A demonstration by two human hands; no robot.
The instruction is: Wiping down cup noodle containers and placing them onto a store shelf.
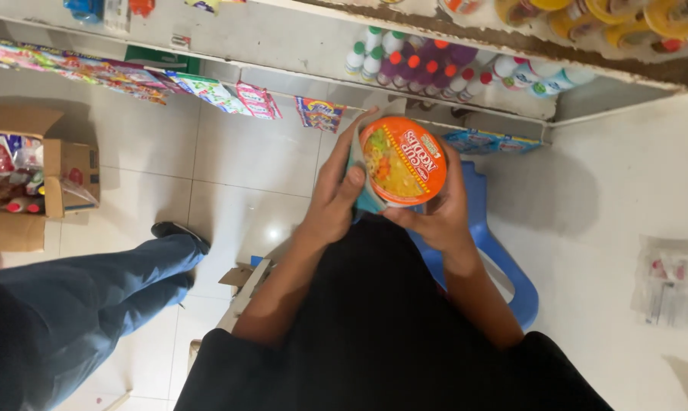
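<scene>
Black-sleeved arms are reaching forward as I am watching both hands, left hand (330, 205) and right hand (437, 217), clasping the orange noodle cup (402, 161) at twelve o'clock, not yet placed on the shelf (298, 46) beyond.

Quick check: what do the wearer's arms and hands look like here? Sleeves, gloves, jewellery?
Both forearms are bare. Black short sleeves end near the elbows. The left hand and right hand are bare: no gloves, and no watch, ring or bracelet shows. The black top fills the lower middle of the view.
</scene>
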